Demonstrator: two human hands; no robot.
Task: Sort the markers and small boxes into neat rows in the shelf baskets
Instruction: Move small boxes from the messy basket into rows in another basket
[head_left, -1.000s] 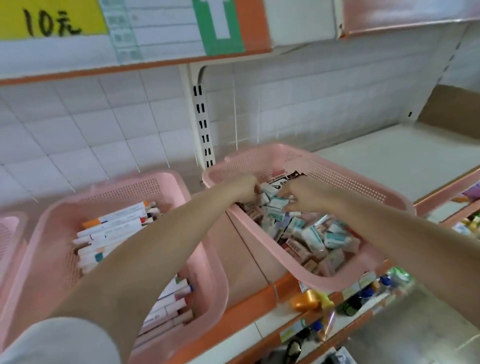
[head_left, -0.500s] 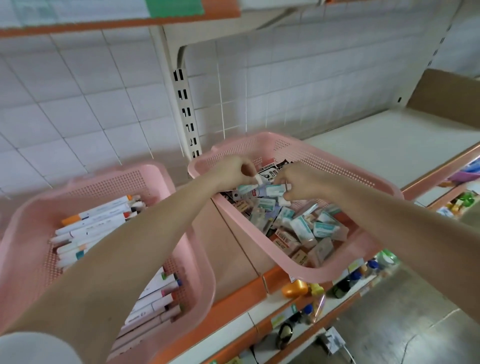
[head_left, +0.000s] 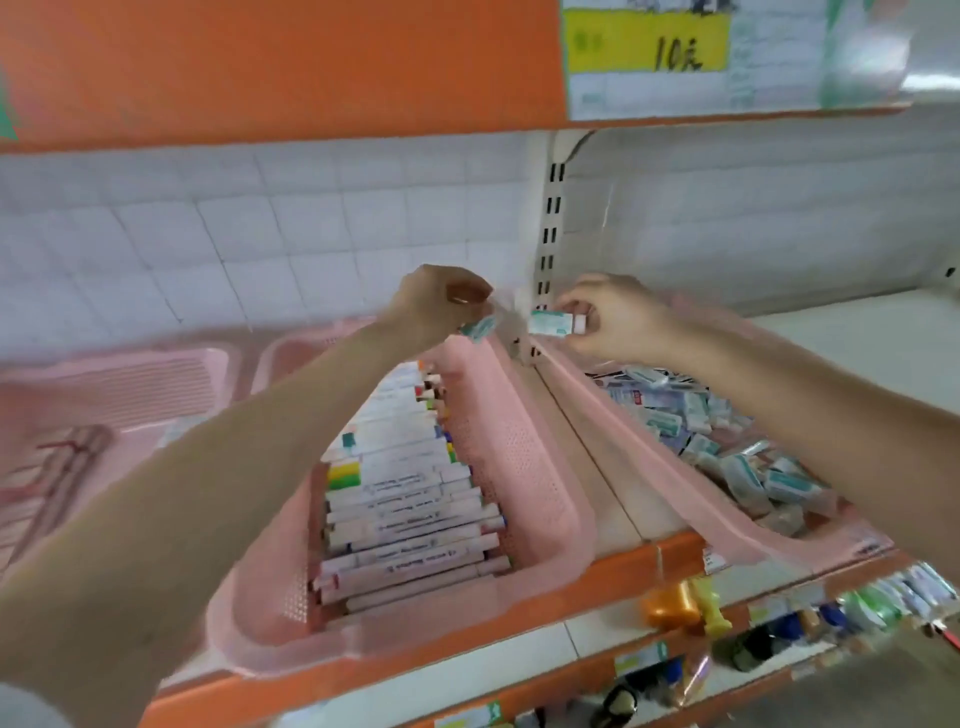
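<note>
– Two small boxes are up in the air, one in each hand.
– Who holds which?
– The left hand (head_left: 441, 306) pinches the first box (head_left: 478, 328) under its curled fingers. The right hand (head_left: 618, 325) pinches the second box (head_left: 550, 322) by one end. The boxes are close together but not touching.
– What is under them?
– Right below the left hand is the marker basket (head_left: 524, 447), with the markers (head_left: 410, 499) lying in a row. Below the right hand, out to its far side, is the box basket (head_left: 670, 467) with a messy heap of boxes (head_left: 737, 457).
– Are the boxes hard to hold?
– I think not. They look light and stiff, like thin card. A hard squeeze could dent one. Pinching the long flat sides seems best.
– Can you read anything?
– The yellow sign (head_left: 644, 49), high above the right hand, says "10" and one more mark. The words on the markers and boxes are too blurry.
</note>
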